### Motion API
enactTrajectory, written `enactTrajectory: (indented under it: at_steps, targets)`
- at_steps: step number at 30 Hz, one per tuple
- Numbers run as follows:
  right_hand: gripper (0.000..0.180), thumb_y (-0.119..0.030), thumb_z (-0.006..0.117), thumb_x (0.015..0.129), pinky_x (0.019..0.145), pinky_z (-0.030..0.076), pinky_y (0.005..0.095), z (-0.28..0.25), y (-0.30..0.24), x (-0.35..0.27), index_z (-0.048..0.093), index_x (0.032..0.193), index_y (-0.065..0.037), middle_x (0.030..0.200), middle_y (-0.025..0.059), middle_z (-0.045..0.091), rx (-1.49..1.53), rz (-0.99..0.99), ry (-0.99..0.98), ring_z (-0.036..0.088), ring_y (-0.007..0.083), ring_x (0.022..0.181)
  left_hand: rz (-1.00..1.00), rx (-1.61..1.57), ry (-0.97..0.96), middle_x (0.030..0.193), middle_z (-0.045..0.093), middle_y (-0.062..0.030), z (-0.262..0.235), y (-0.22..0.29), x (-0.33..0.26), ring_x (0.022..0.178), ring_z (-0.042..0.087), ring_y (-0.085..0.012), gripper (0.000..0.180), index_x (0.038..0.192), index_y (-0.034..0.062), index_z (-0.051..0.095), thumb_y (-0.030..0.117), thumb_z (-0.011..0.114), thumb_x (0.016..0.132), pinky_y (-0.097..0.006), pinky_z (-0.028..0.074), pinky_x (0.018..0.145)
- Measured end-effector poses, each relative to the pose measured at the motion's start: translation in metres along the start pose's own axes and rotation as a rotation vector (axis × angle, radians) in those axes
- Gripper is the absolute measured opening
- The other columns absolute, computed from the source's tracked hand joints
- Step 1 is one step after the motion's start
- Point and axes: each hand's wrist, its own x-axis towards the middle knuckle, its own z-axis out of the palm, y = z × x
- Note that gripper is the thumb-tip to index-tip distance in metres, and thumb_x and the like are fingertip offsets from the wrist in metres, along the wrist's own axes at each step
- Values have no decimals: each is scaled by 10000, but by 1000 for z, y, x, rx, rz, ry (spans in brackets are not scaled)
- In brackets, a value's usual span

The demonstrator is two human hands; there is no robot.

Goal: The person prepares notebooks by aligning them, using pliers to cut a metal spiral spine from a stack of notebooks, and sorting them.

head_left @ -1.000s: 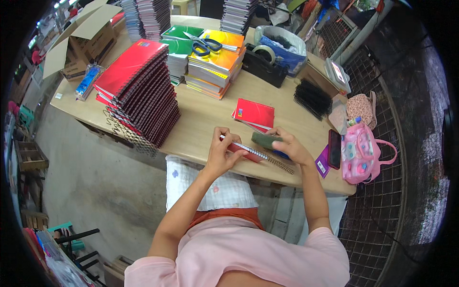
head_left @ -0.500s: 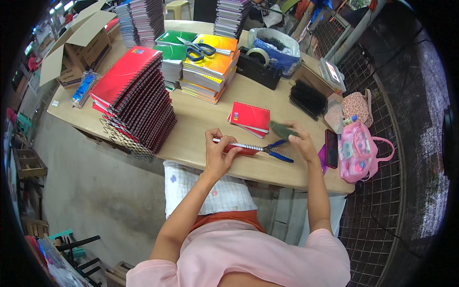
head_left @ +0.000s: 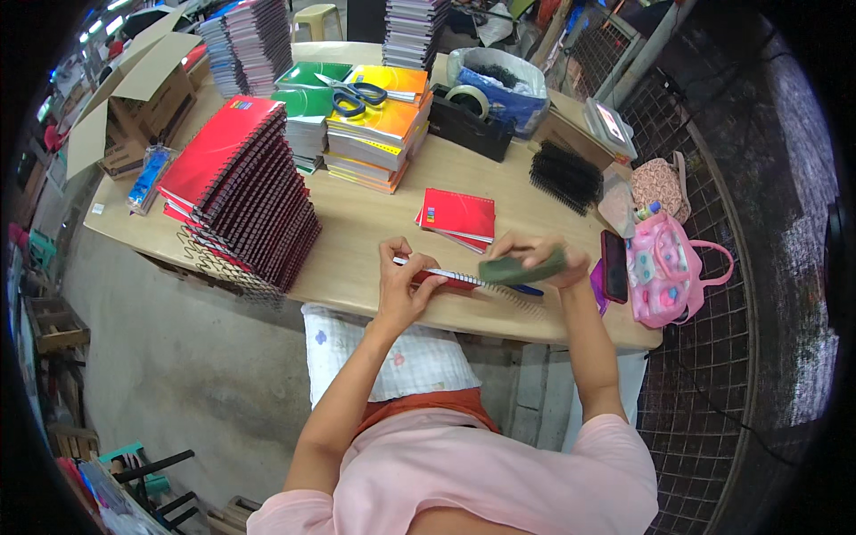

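Note:
At the table's near edge my left hand (head_left: pixel 407 287) pinches a small red notebook (head_left: pixel 450 281), its white page edge facing up. A thin spiral wire coil (head_left: pixel 517 301) runs along its edge and sticks out to the right. Over the coil my right hand (head_left: pixel 546 254) is closed on a dark green flat pad (head_left: pixel 522 267), whose material I cannot make out. Beneath the pad shows a blue handle of the pliers (head_left: pixel 529 290); their jaws are hidden. Just beyond lie a few small red notebooks (head_left: pixel 458 212), loosely stacked.
A tall stack of red spiral notebooks (head_left: pixel 254 192) stands at left. Behind are green and orange notebooks with scissors (head_left: pixel 352 94) on top, and a tape dispenser (head_left: pixel 471 125). Black coils (head_left: pixel 566 176), a phone (head_left: pixel 613 266) and a pink bag (head_left: pixel 664 272) are at right.
My right hand has moved left with the green pad, from beyond the pliers to over the coil. The pad now covers the pliers' jaws. My left hand keeps its hold.

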Motion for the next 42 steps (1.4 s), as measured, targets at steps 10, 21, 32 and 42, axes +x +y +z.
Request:
enactTrajectory:
  at_steps: [10,21,32,42]
  targets:
    - [585,-426,604,880,1093,361,508,-13,7,-7,684,1222,42,1402,291,484,-280,96,39,483,401,1280,1,-22,-85,1037,374,-115,-4,-4,1,1007,407,-271,264,897,83,693,231,842,737,-372,397,905]
    - [484,-309,655,882,1061,385,372,-21,24,-9,688,1167,80,1347,164,531,-829,458,237,513,269,1220,-24,-95,-81,1068,429,-154,-6,7,3,1072,443,-310,261,924,84,693,176,839,729,-396,424,919]
    - [369,-261,615,944,1024,398,328,-9,28,-3,699,1139,40,1192,105,608,-289,309,428,560,227,1115,-70,-150,-128,1091,426,-138,-8,-3,1,1027,494,-288,248,969,25,605,65,766,785,-359,450,914]
    - [395,-293,610,947,1023,402,335,-5,32,13,696,1160,27,1202,108,592,-1156,522,264,541,227,1142,57,-78,-152,1085,457,-121,-7,-4,5,947,513,-238,287,1075,36,508,-15,664,839,-318,459,883]
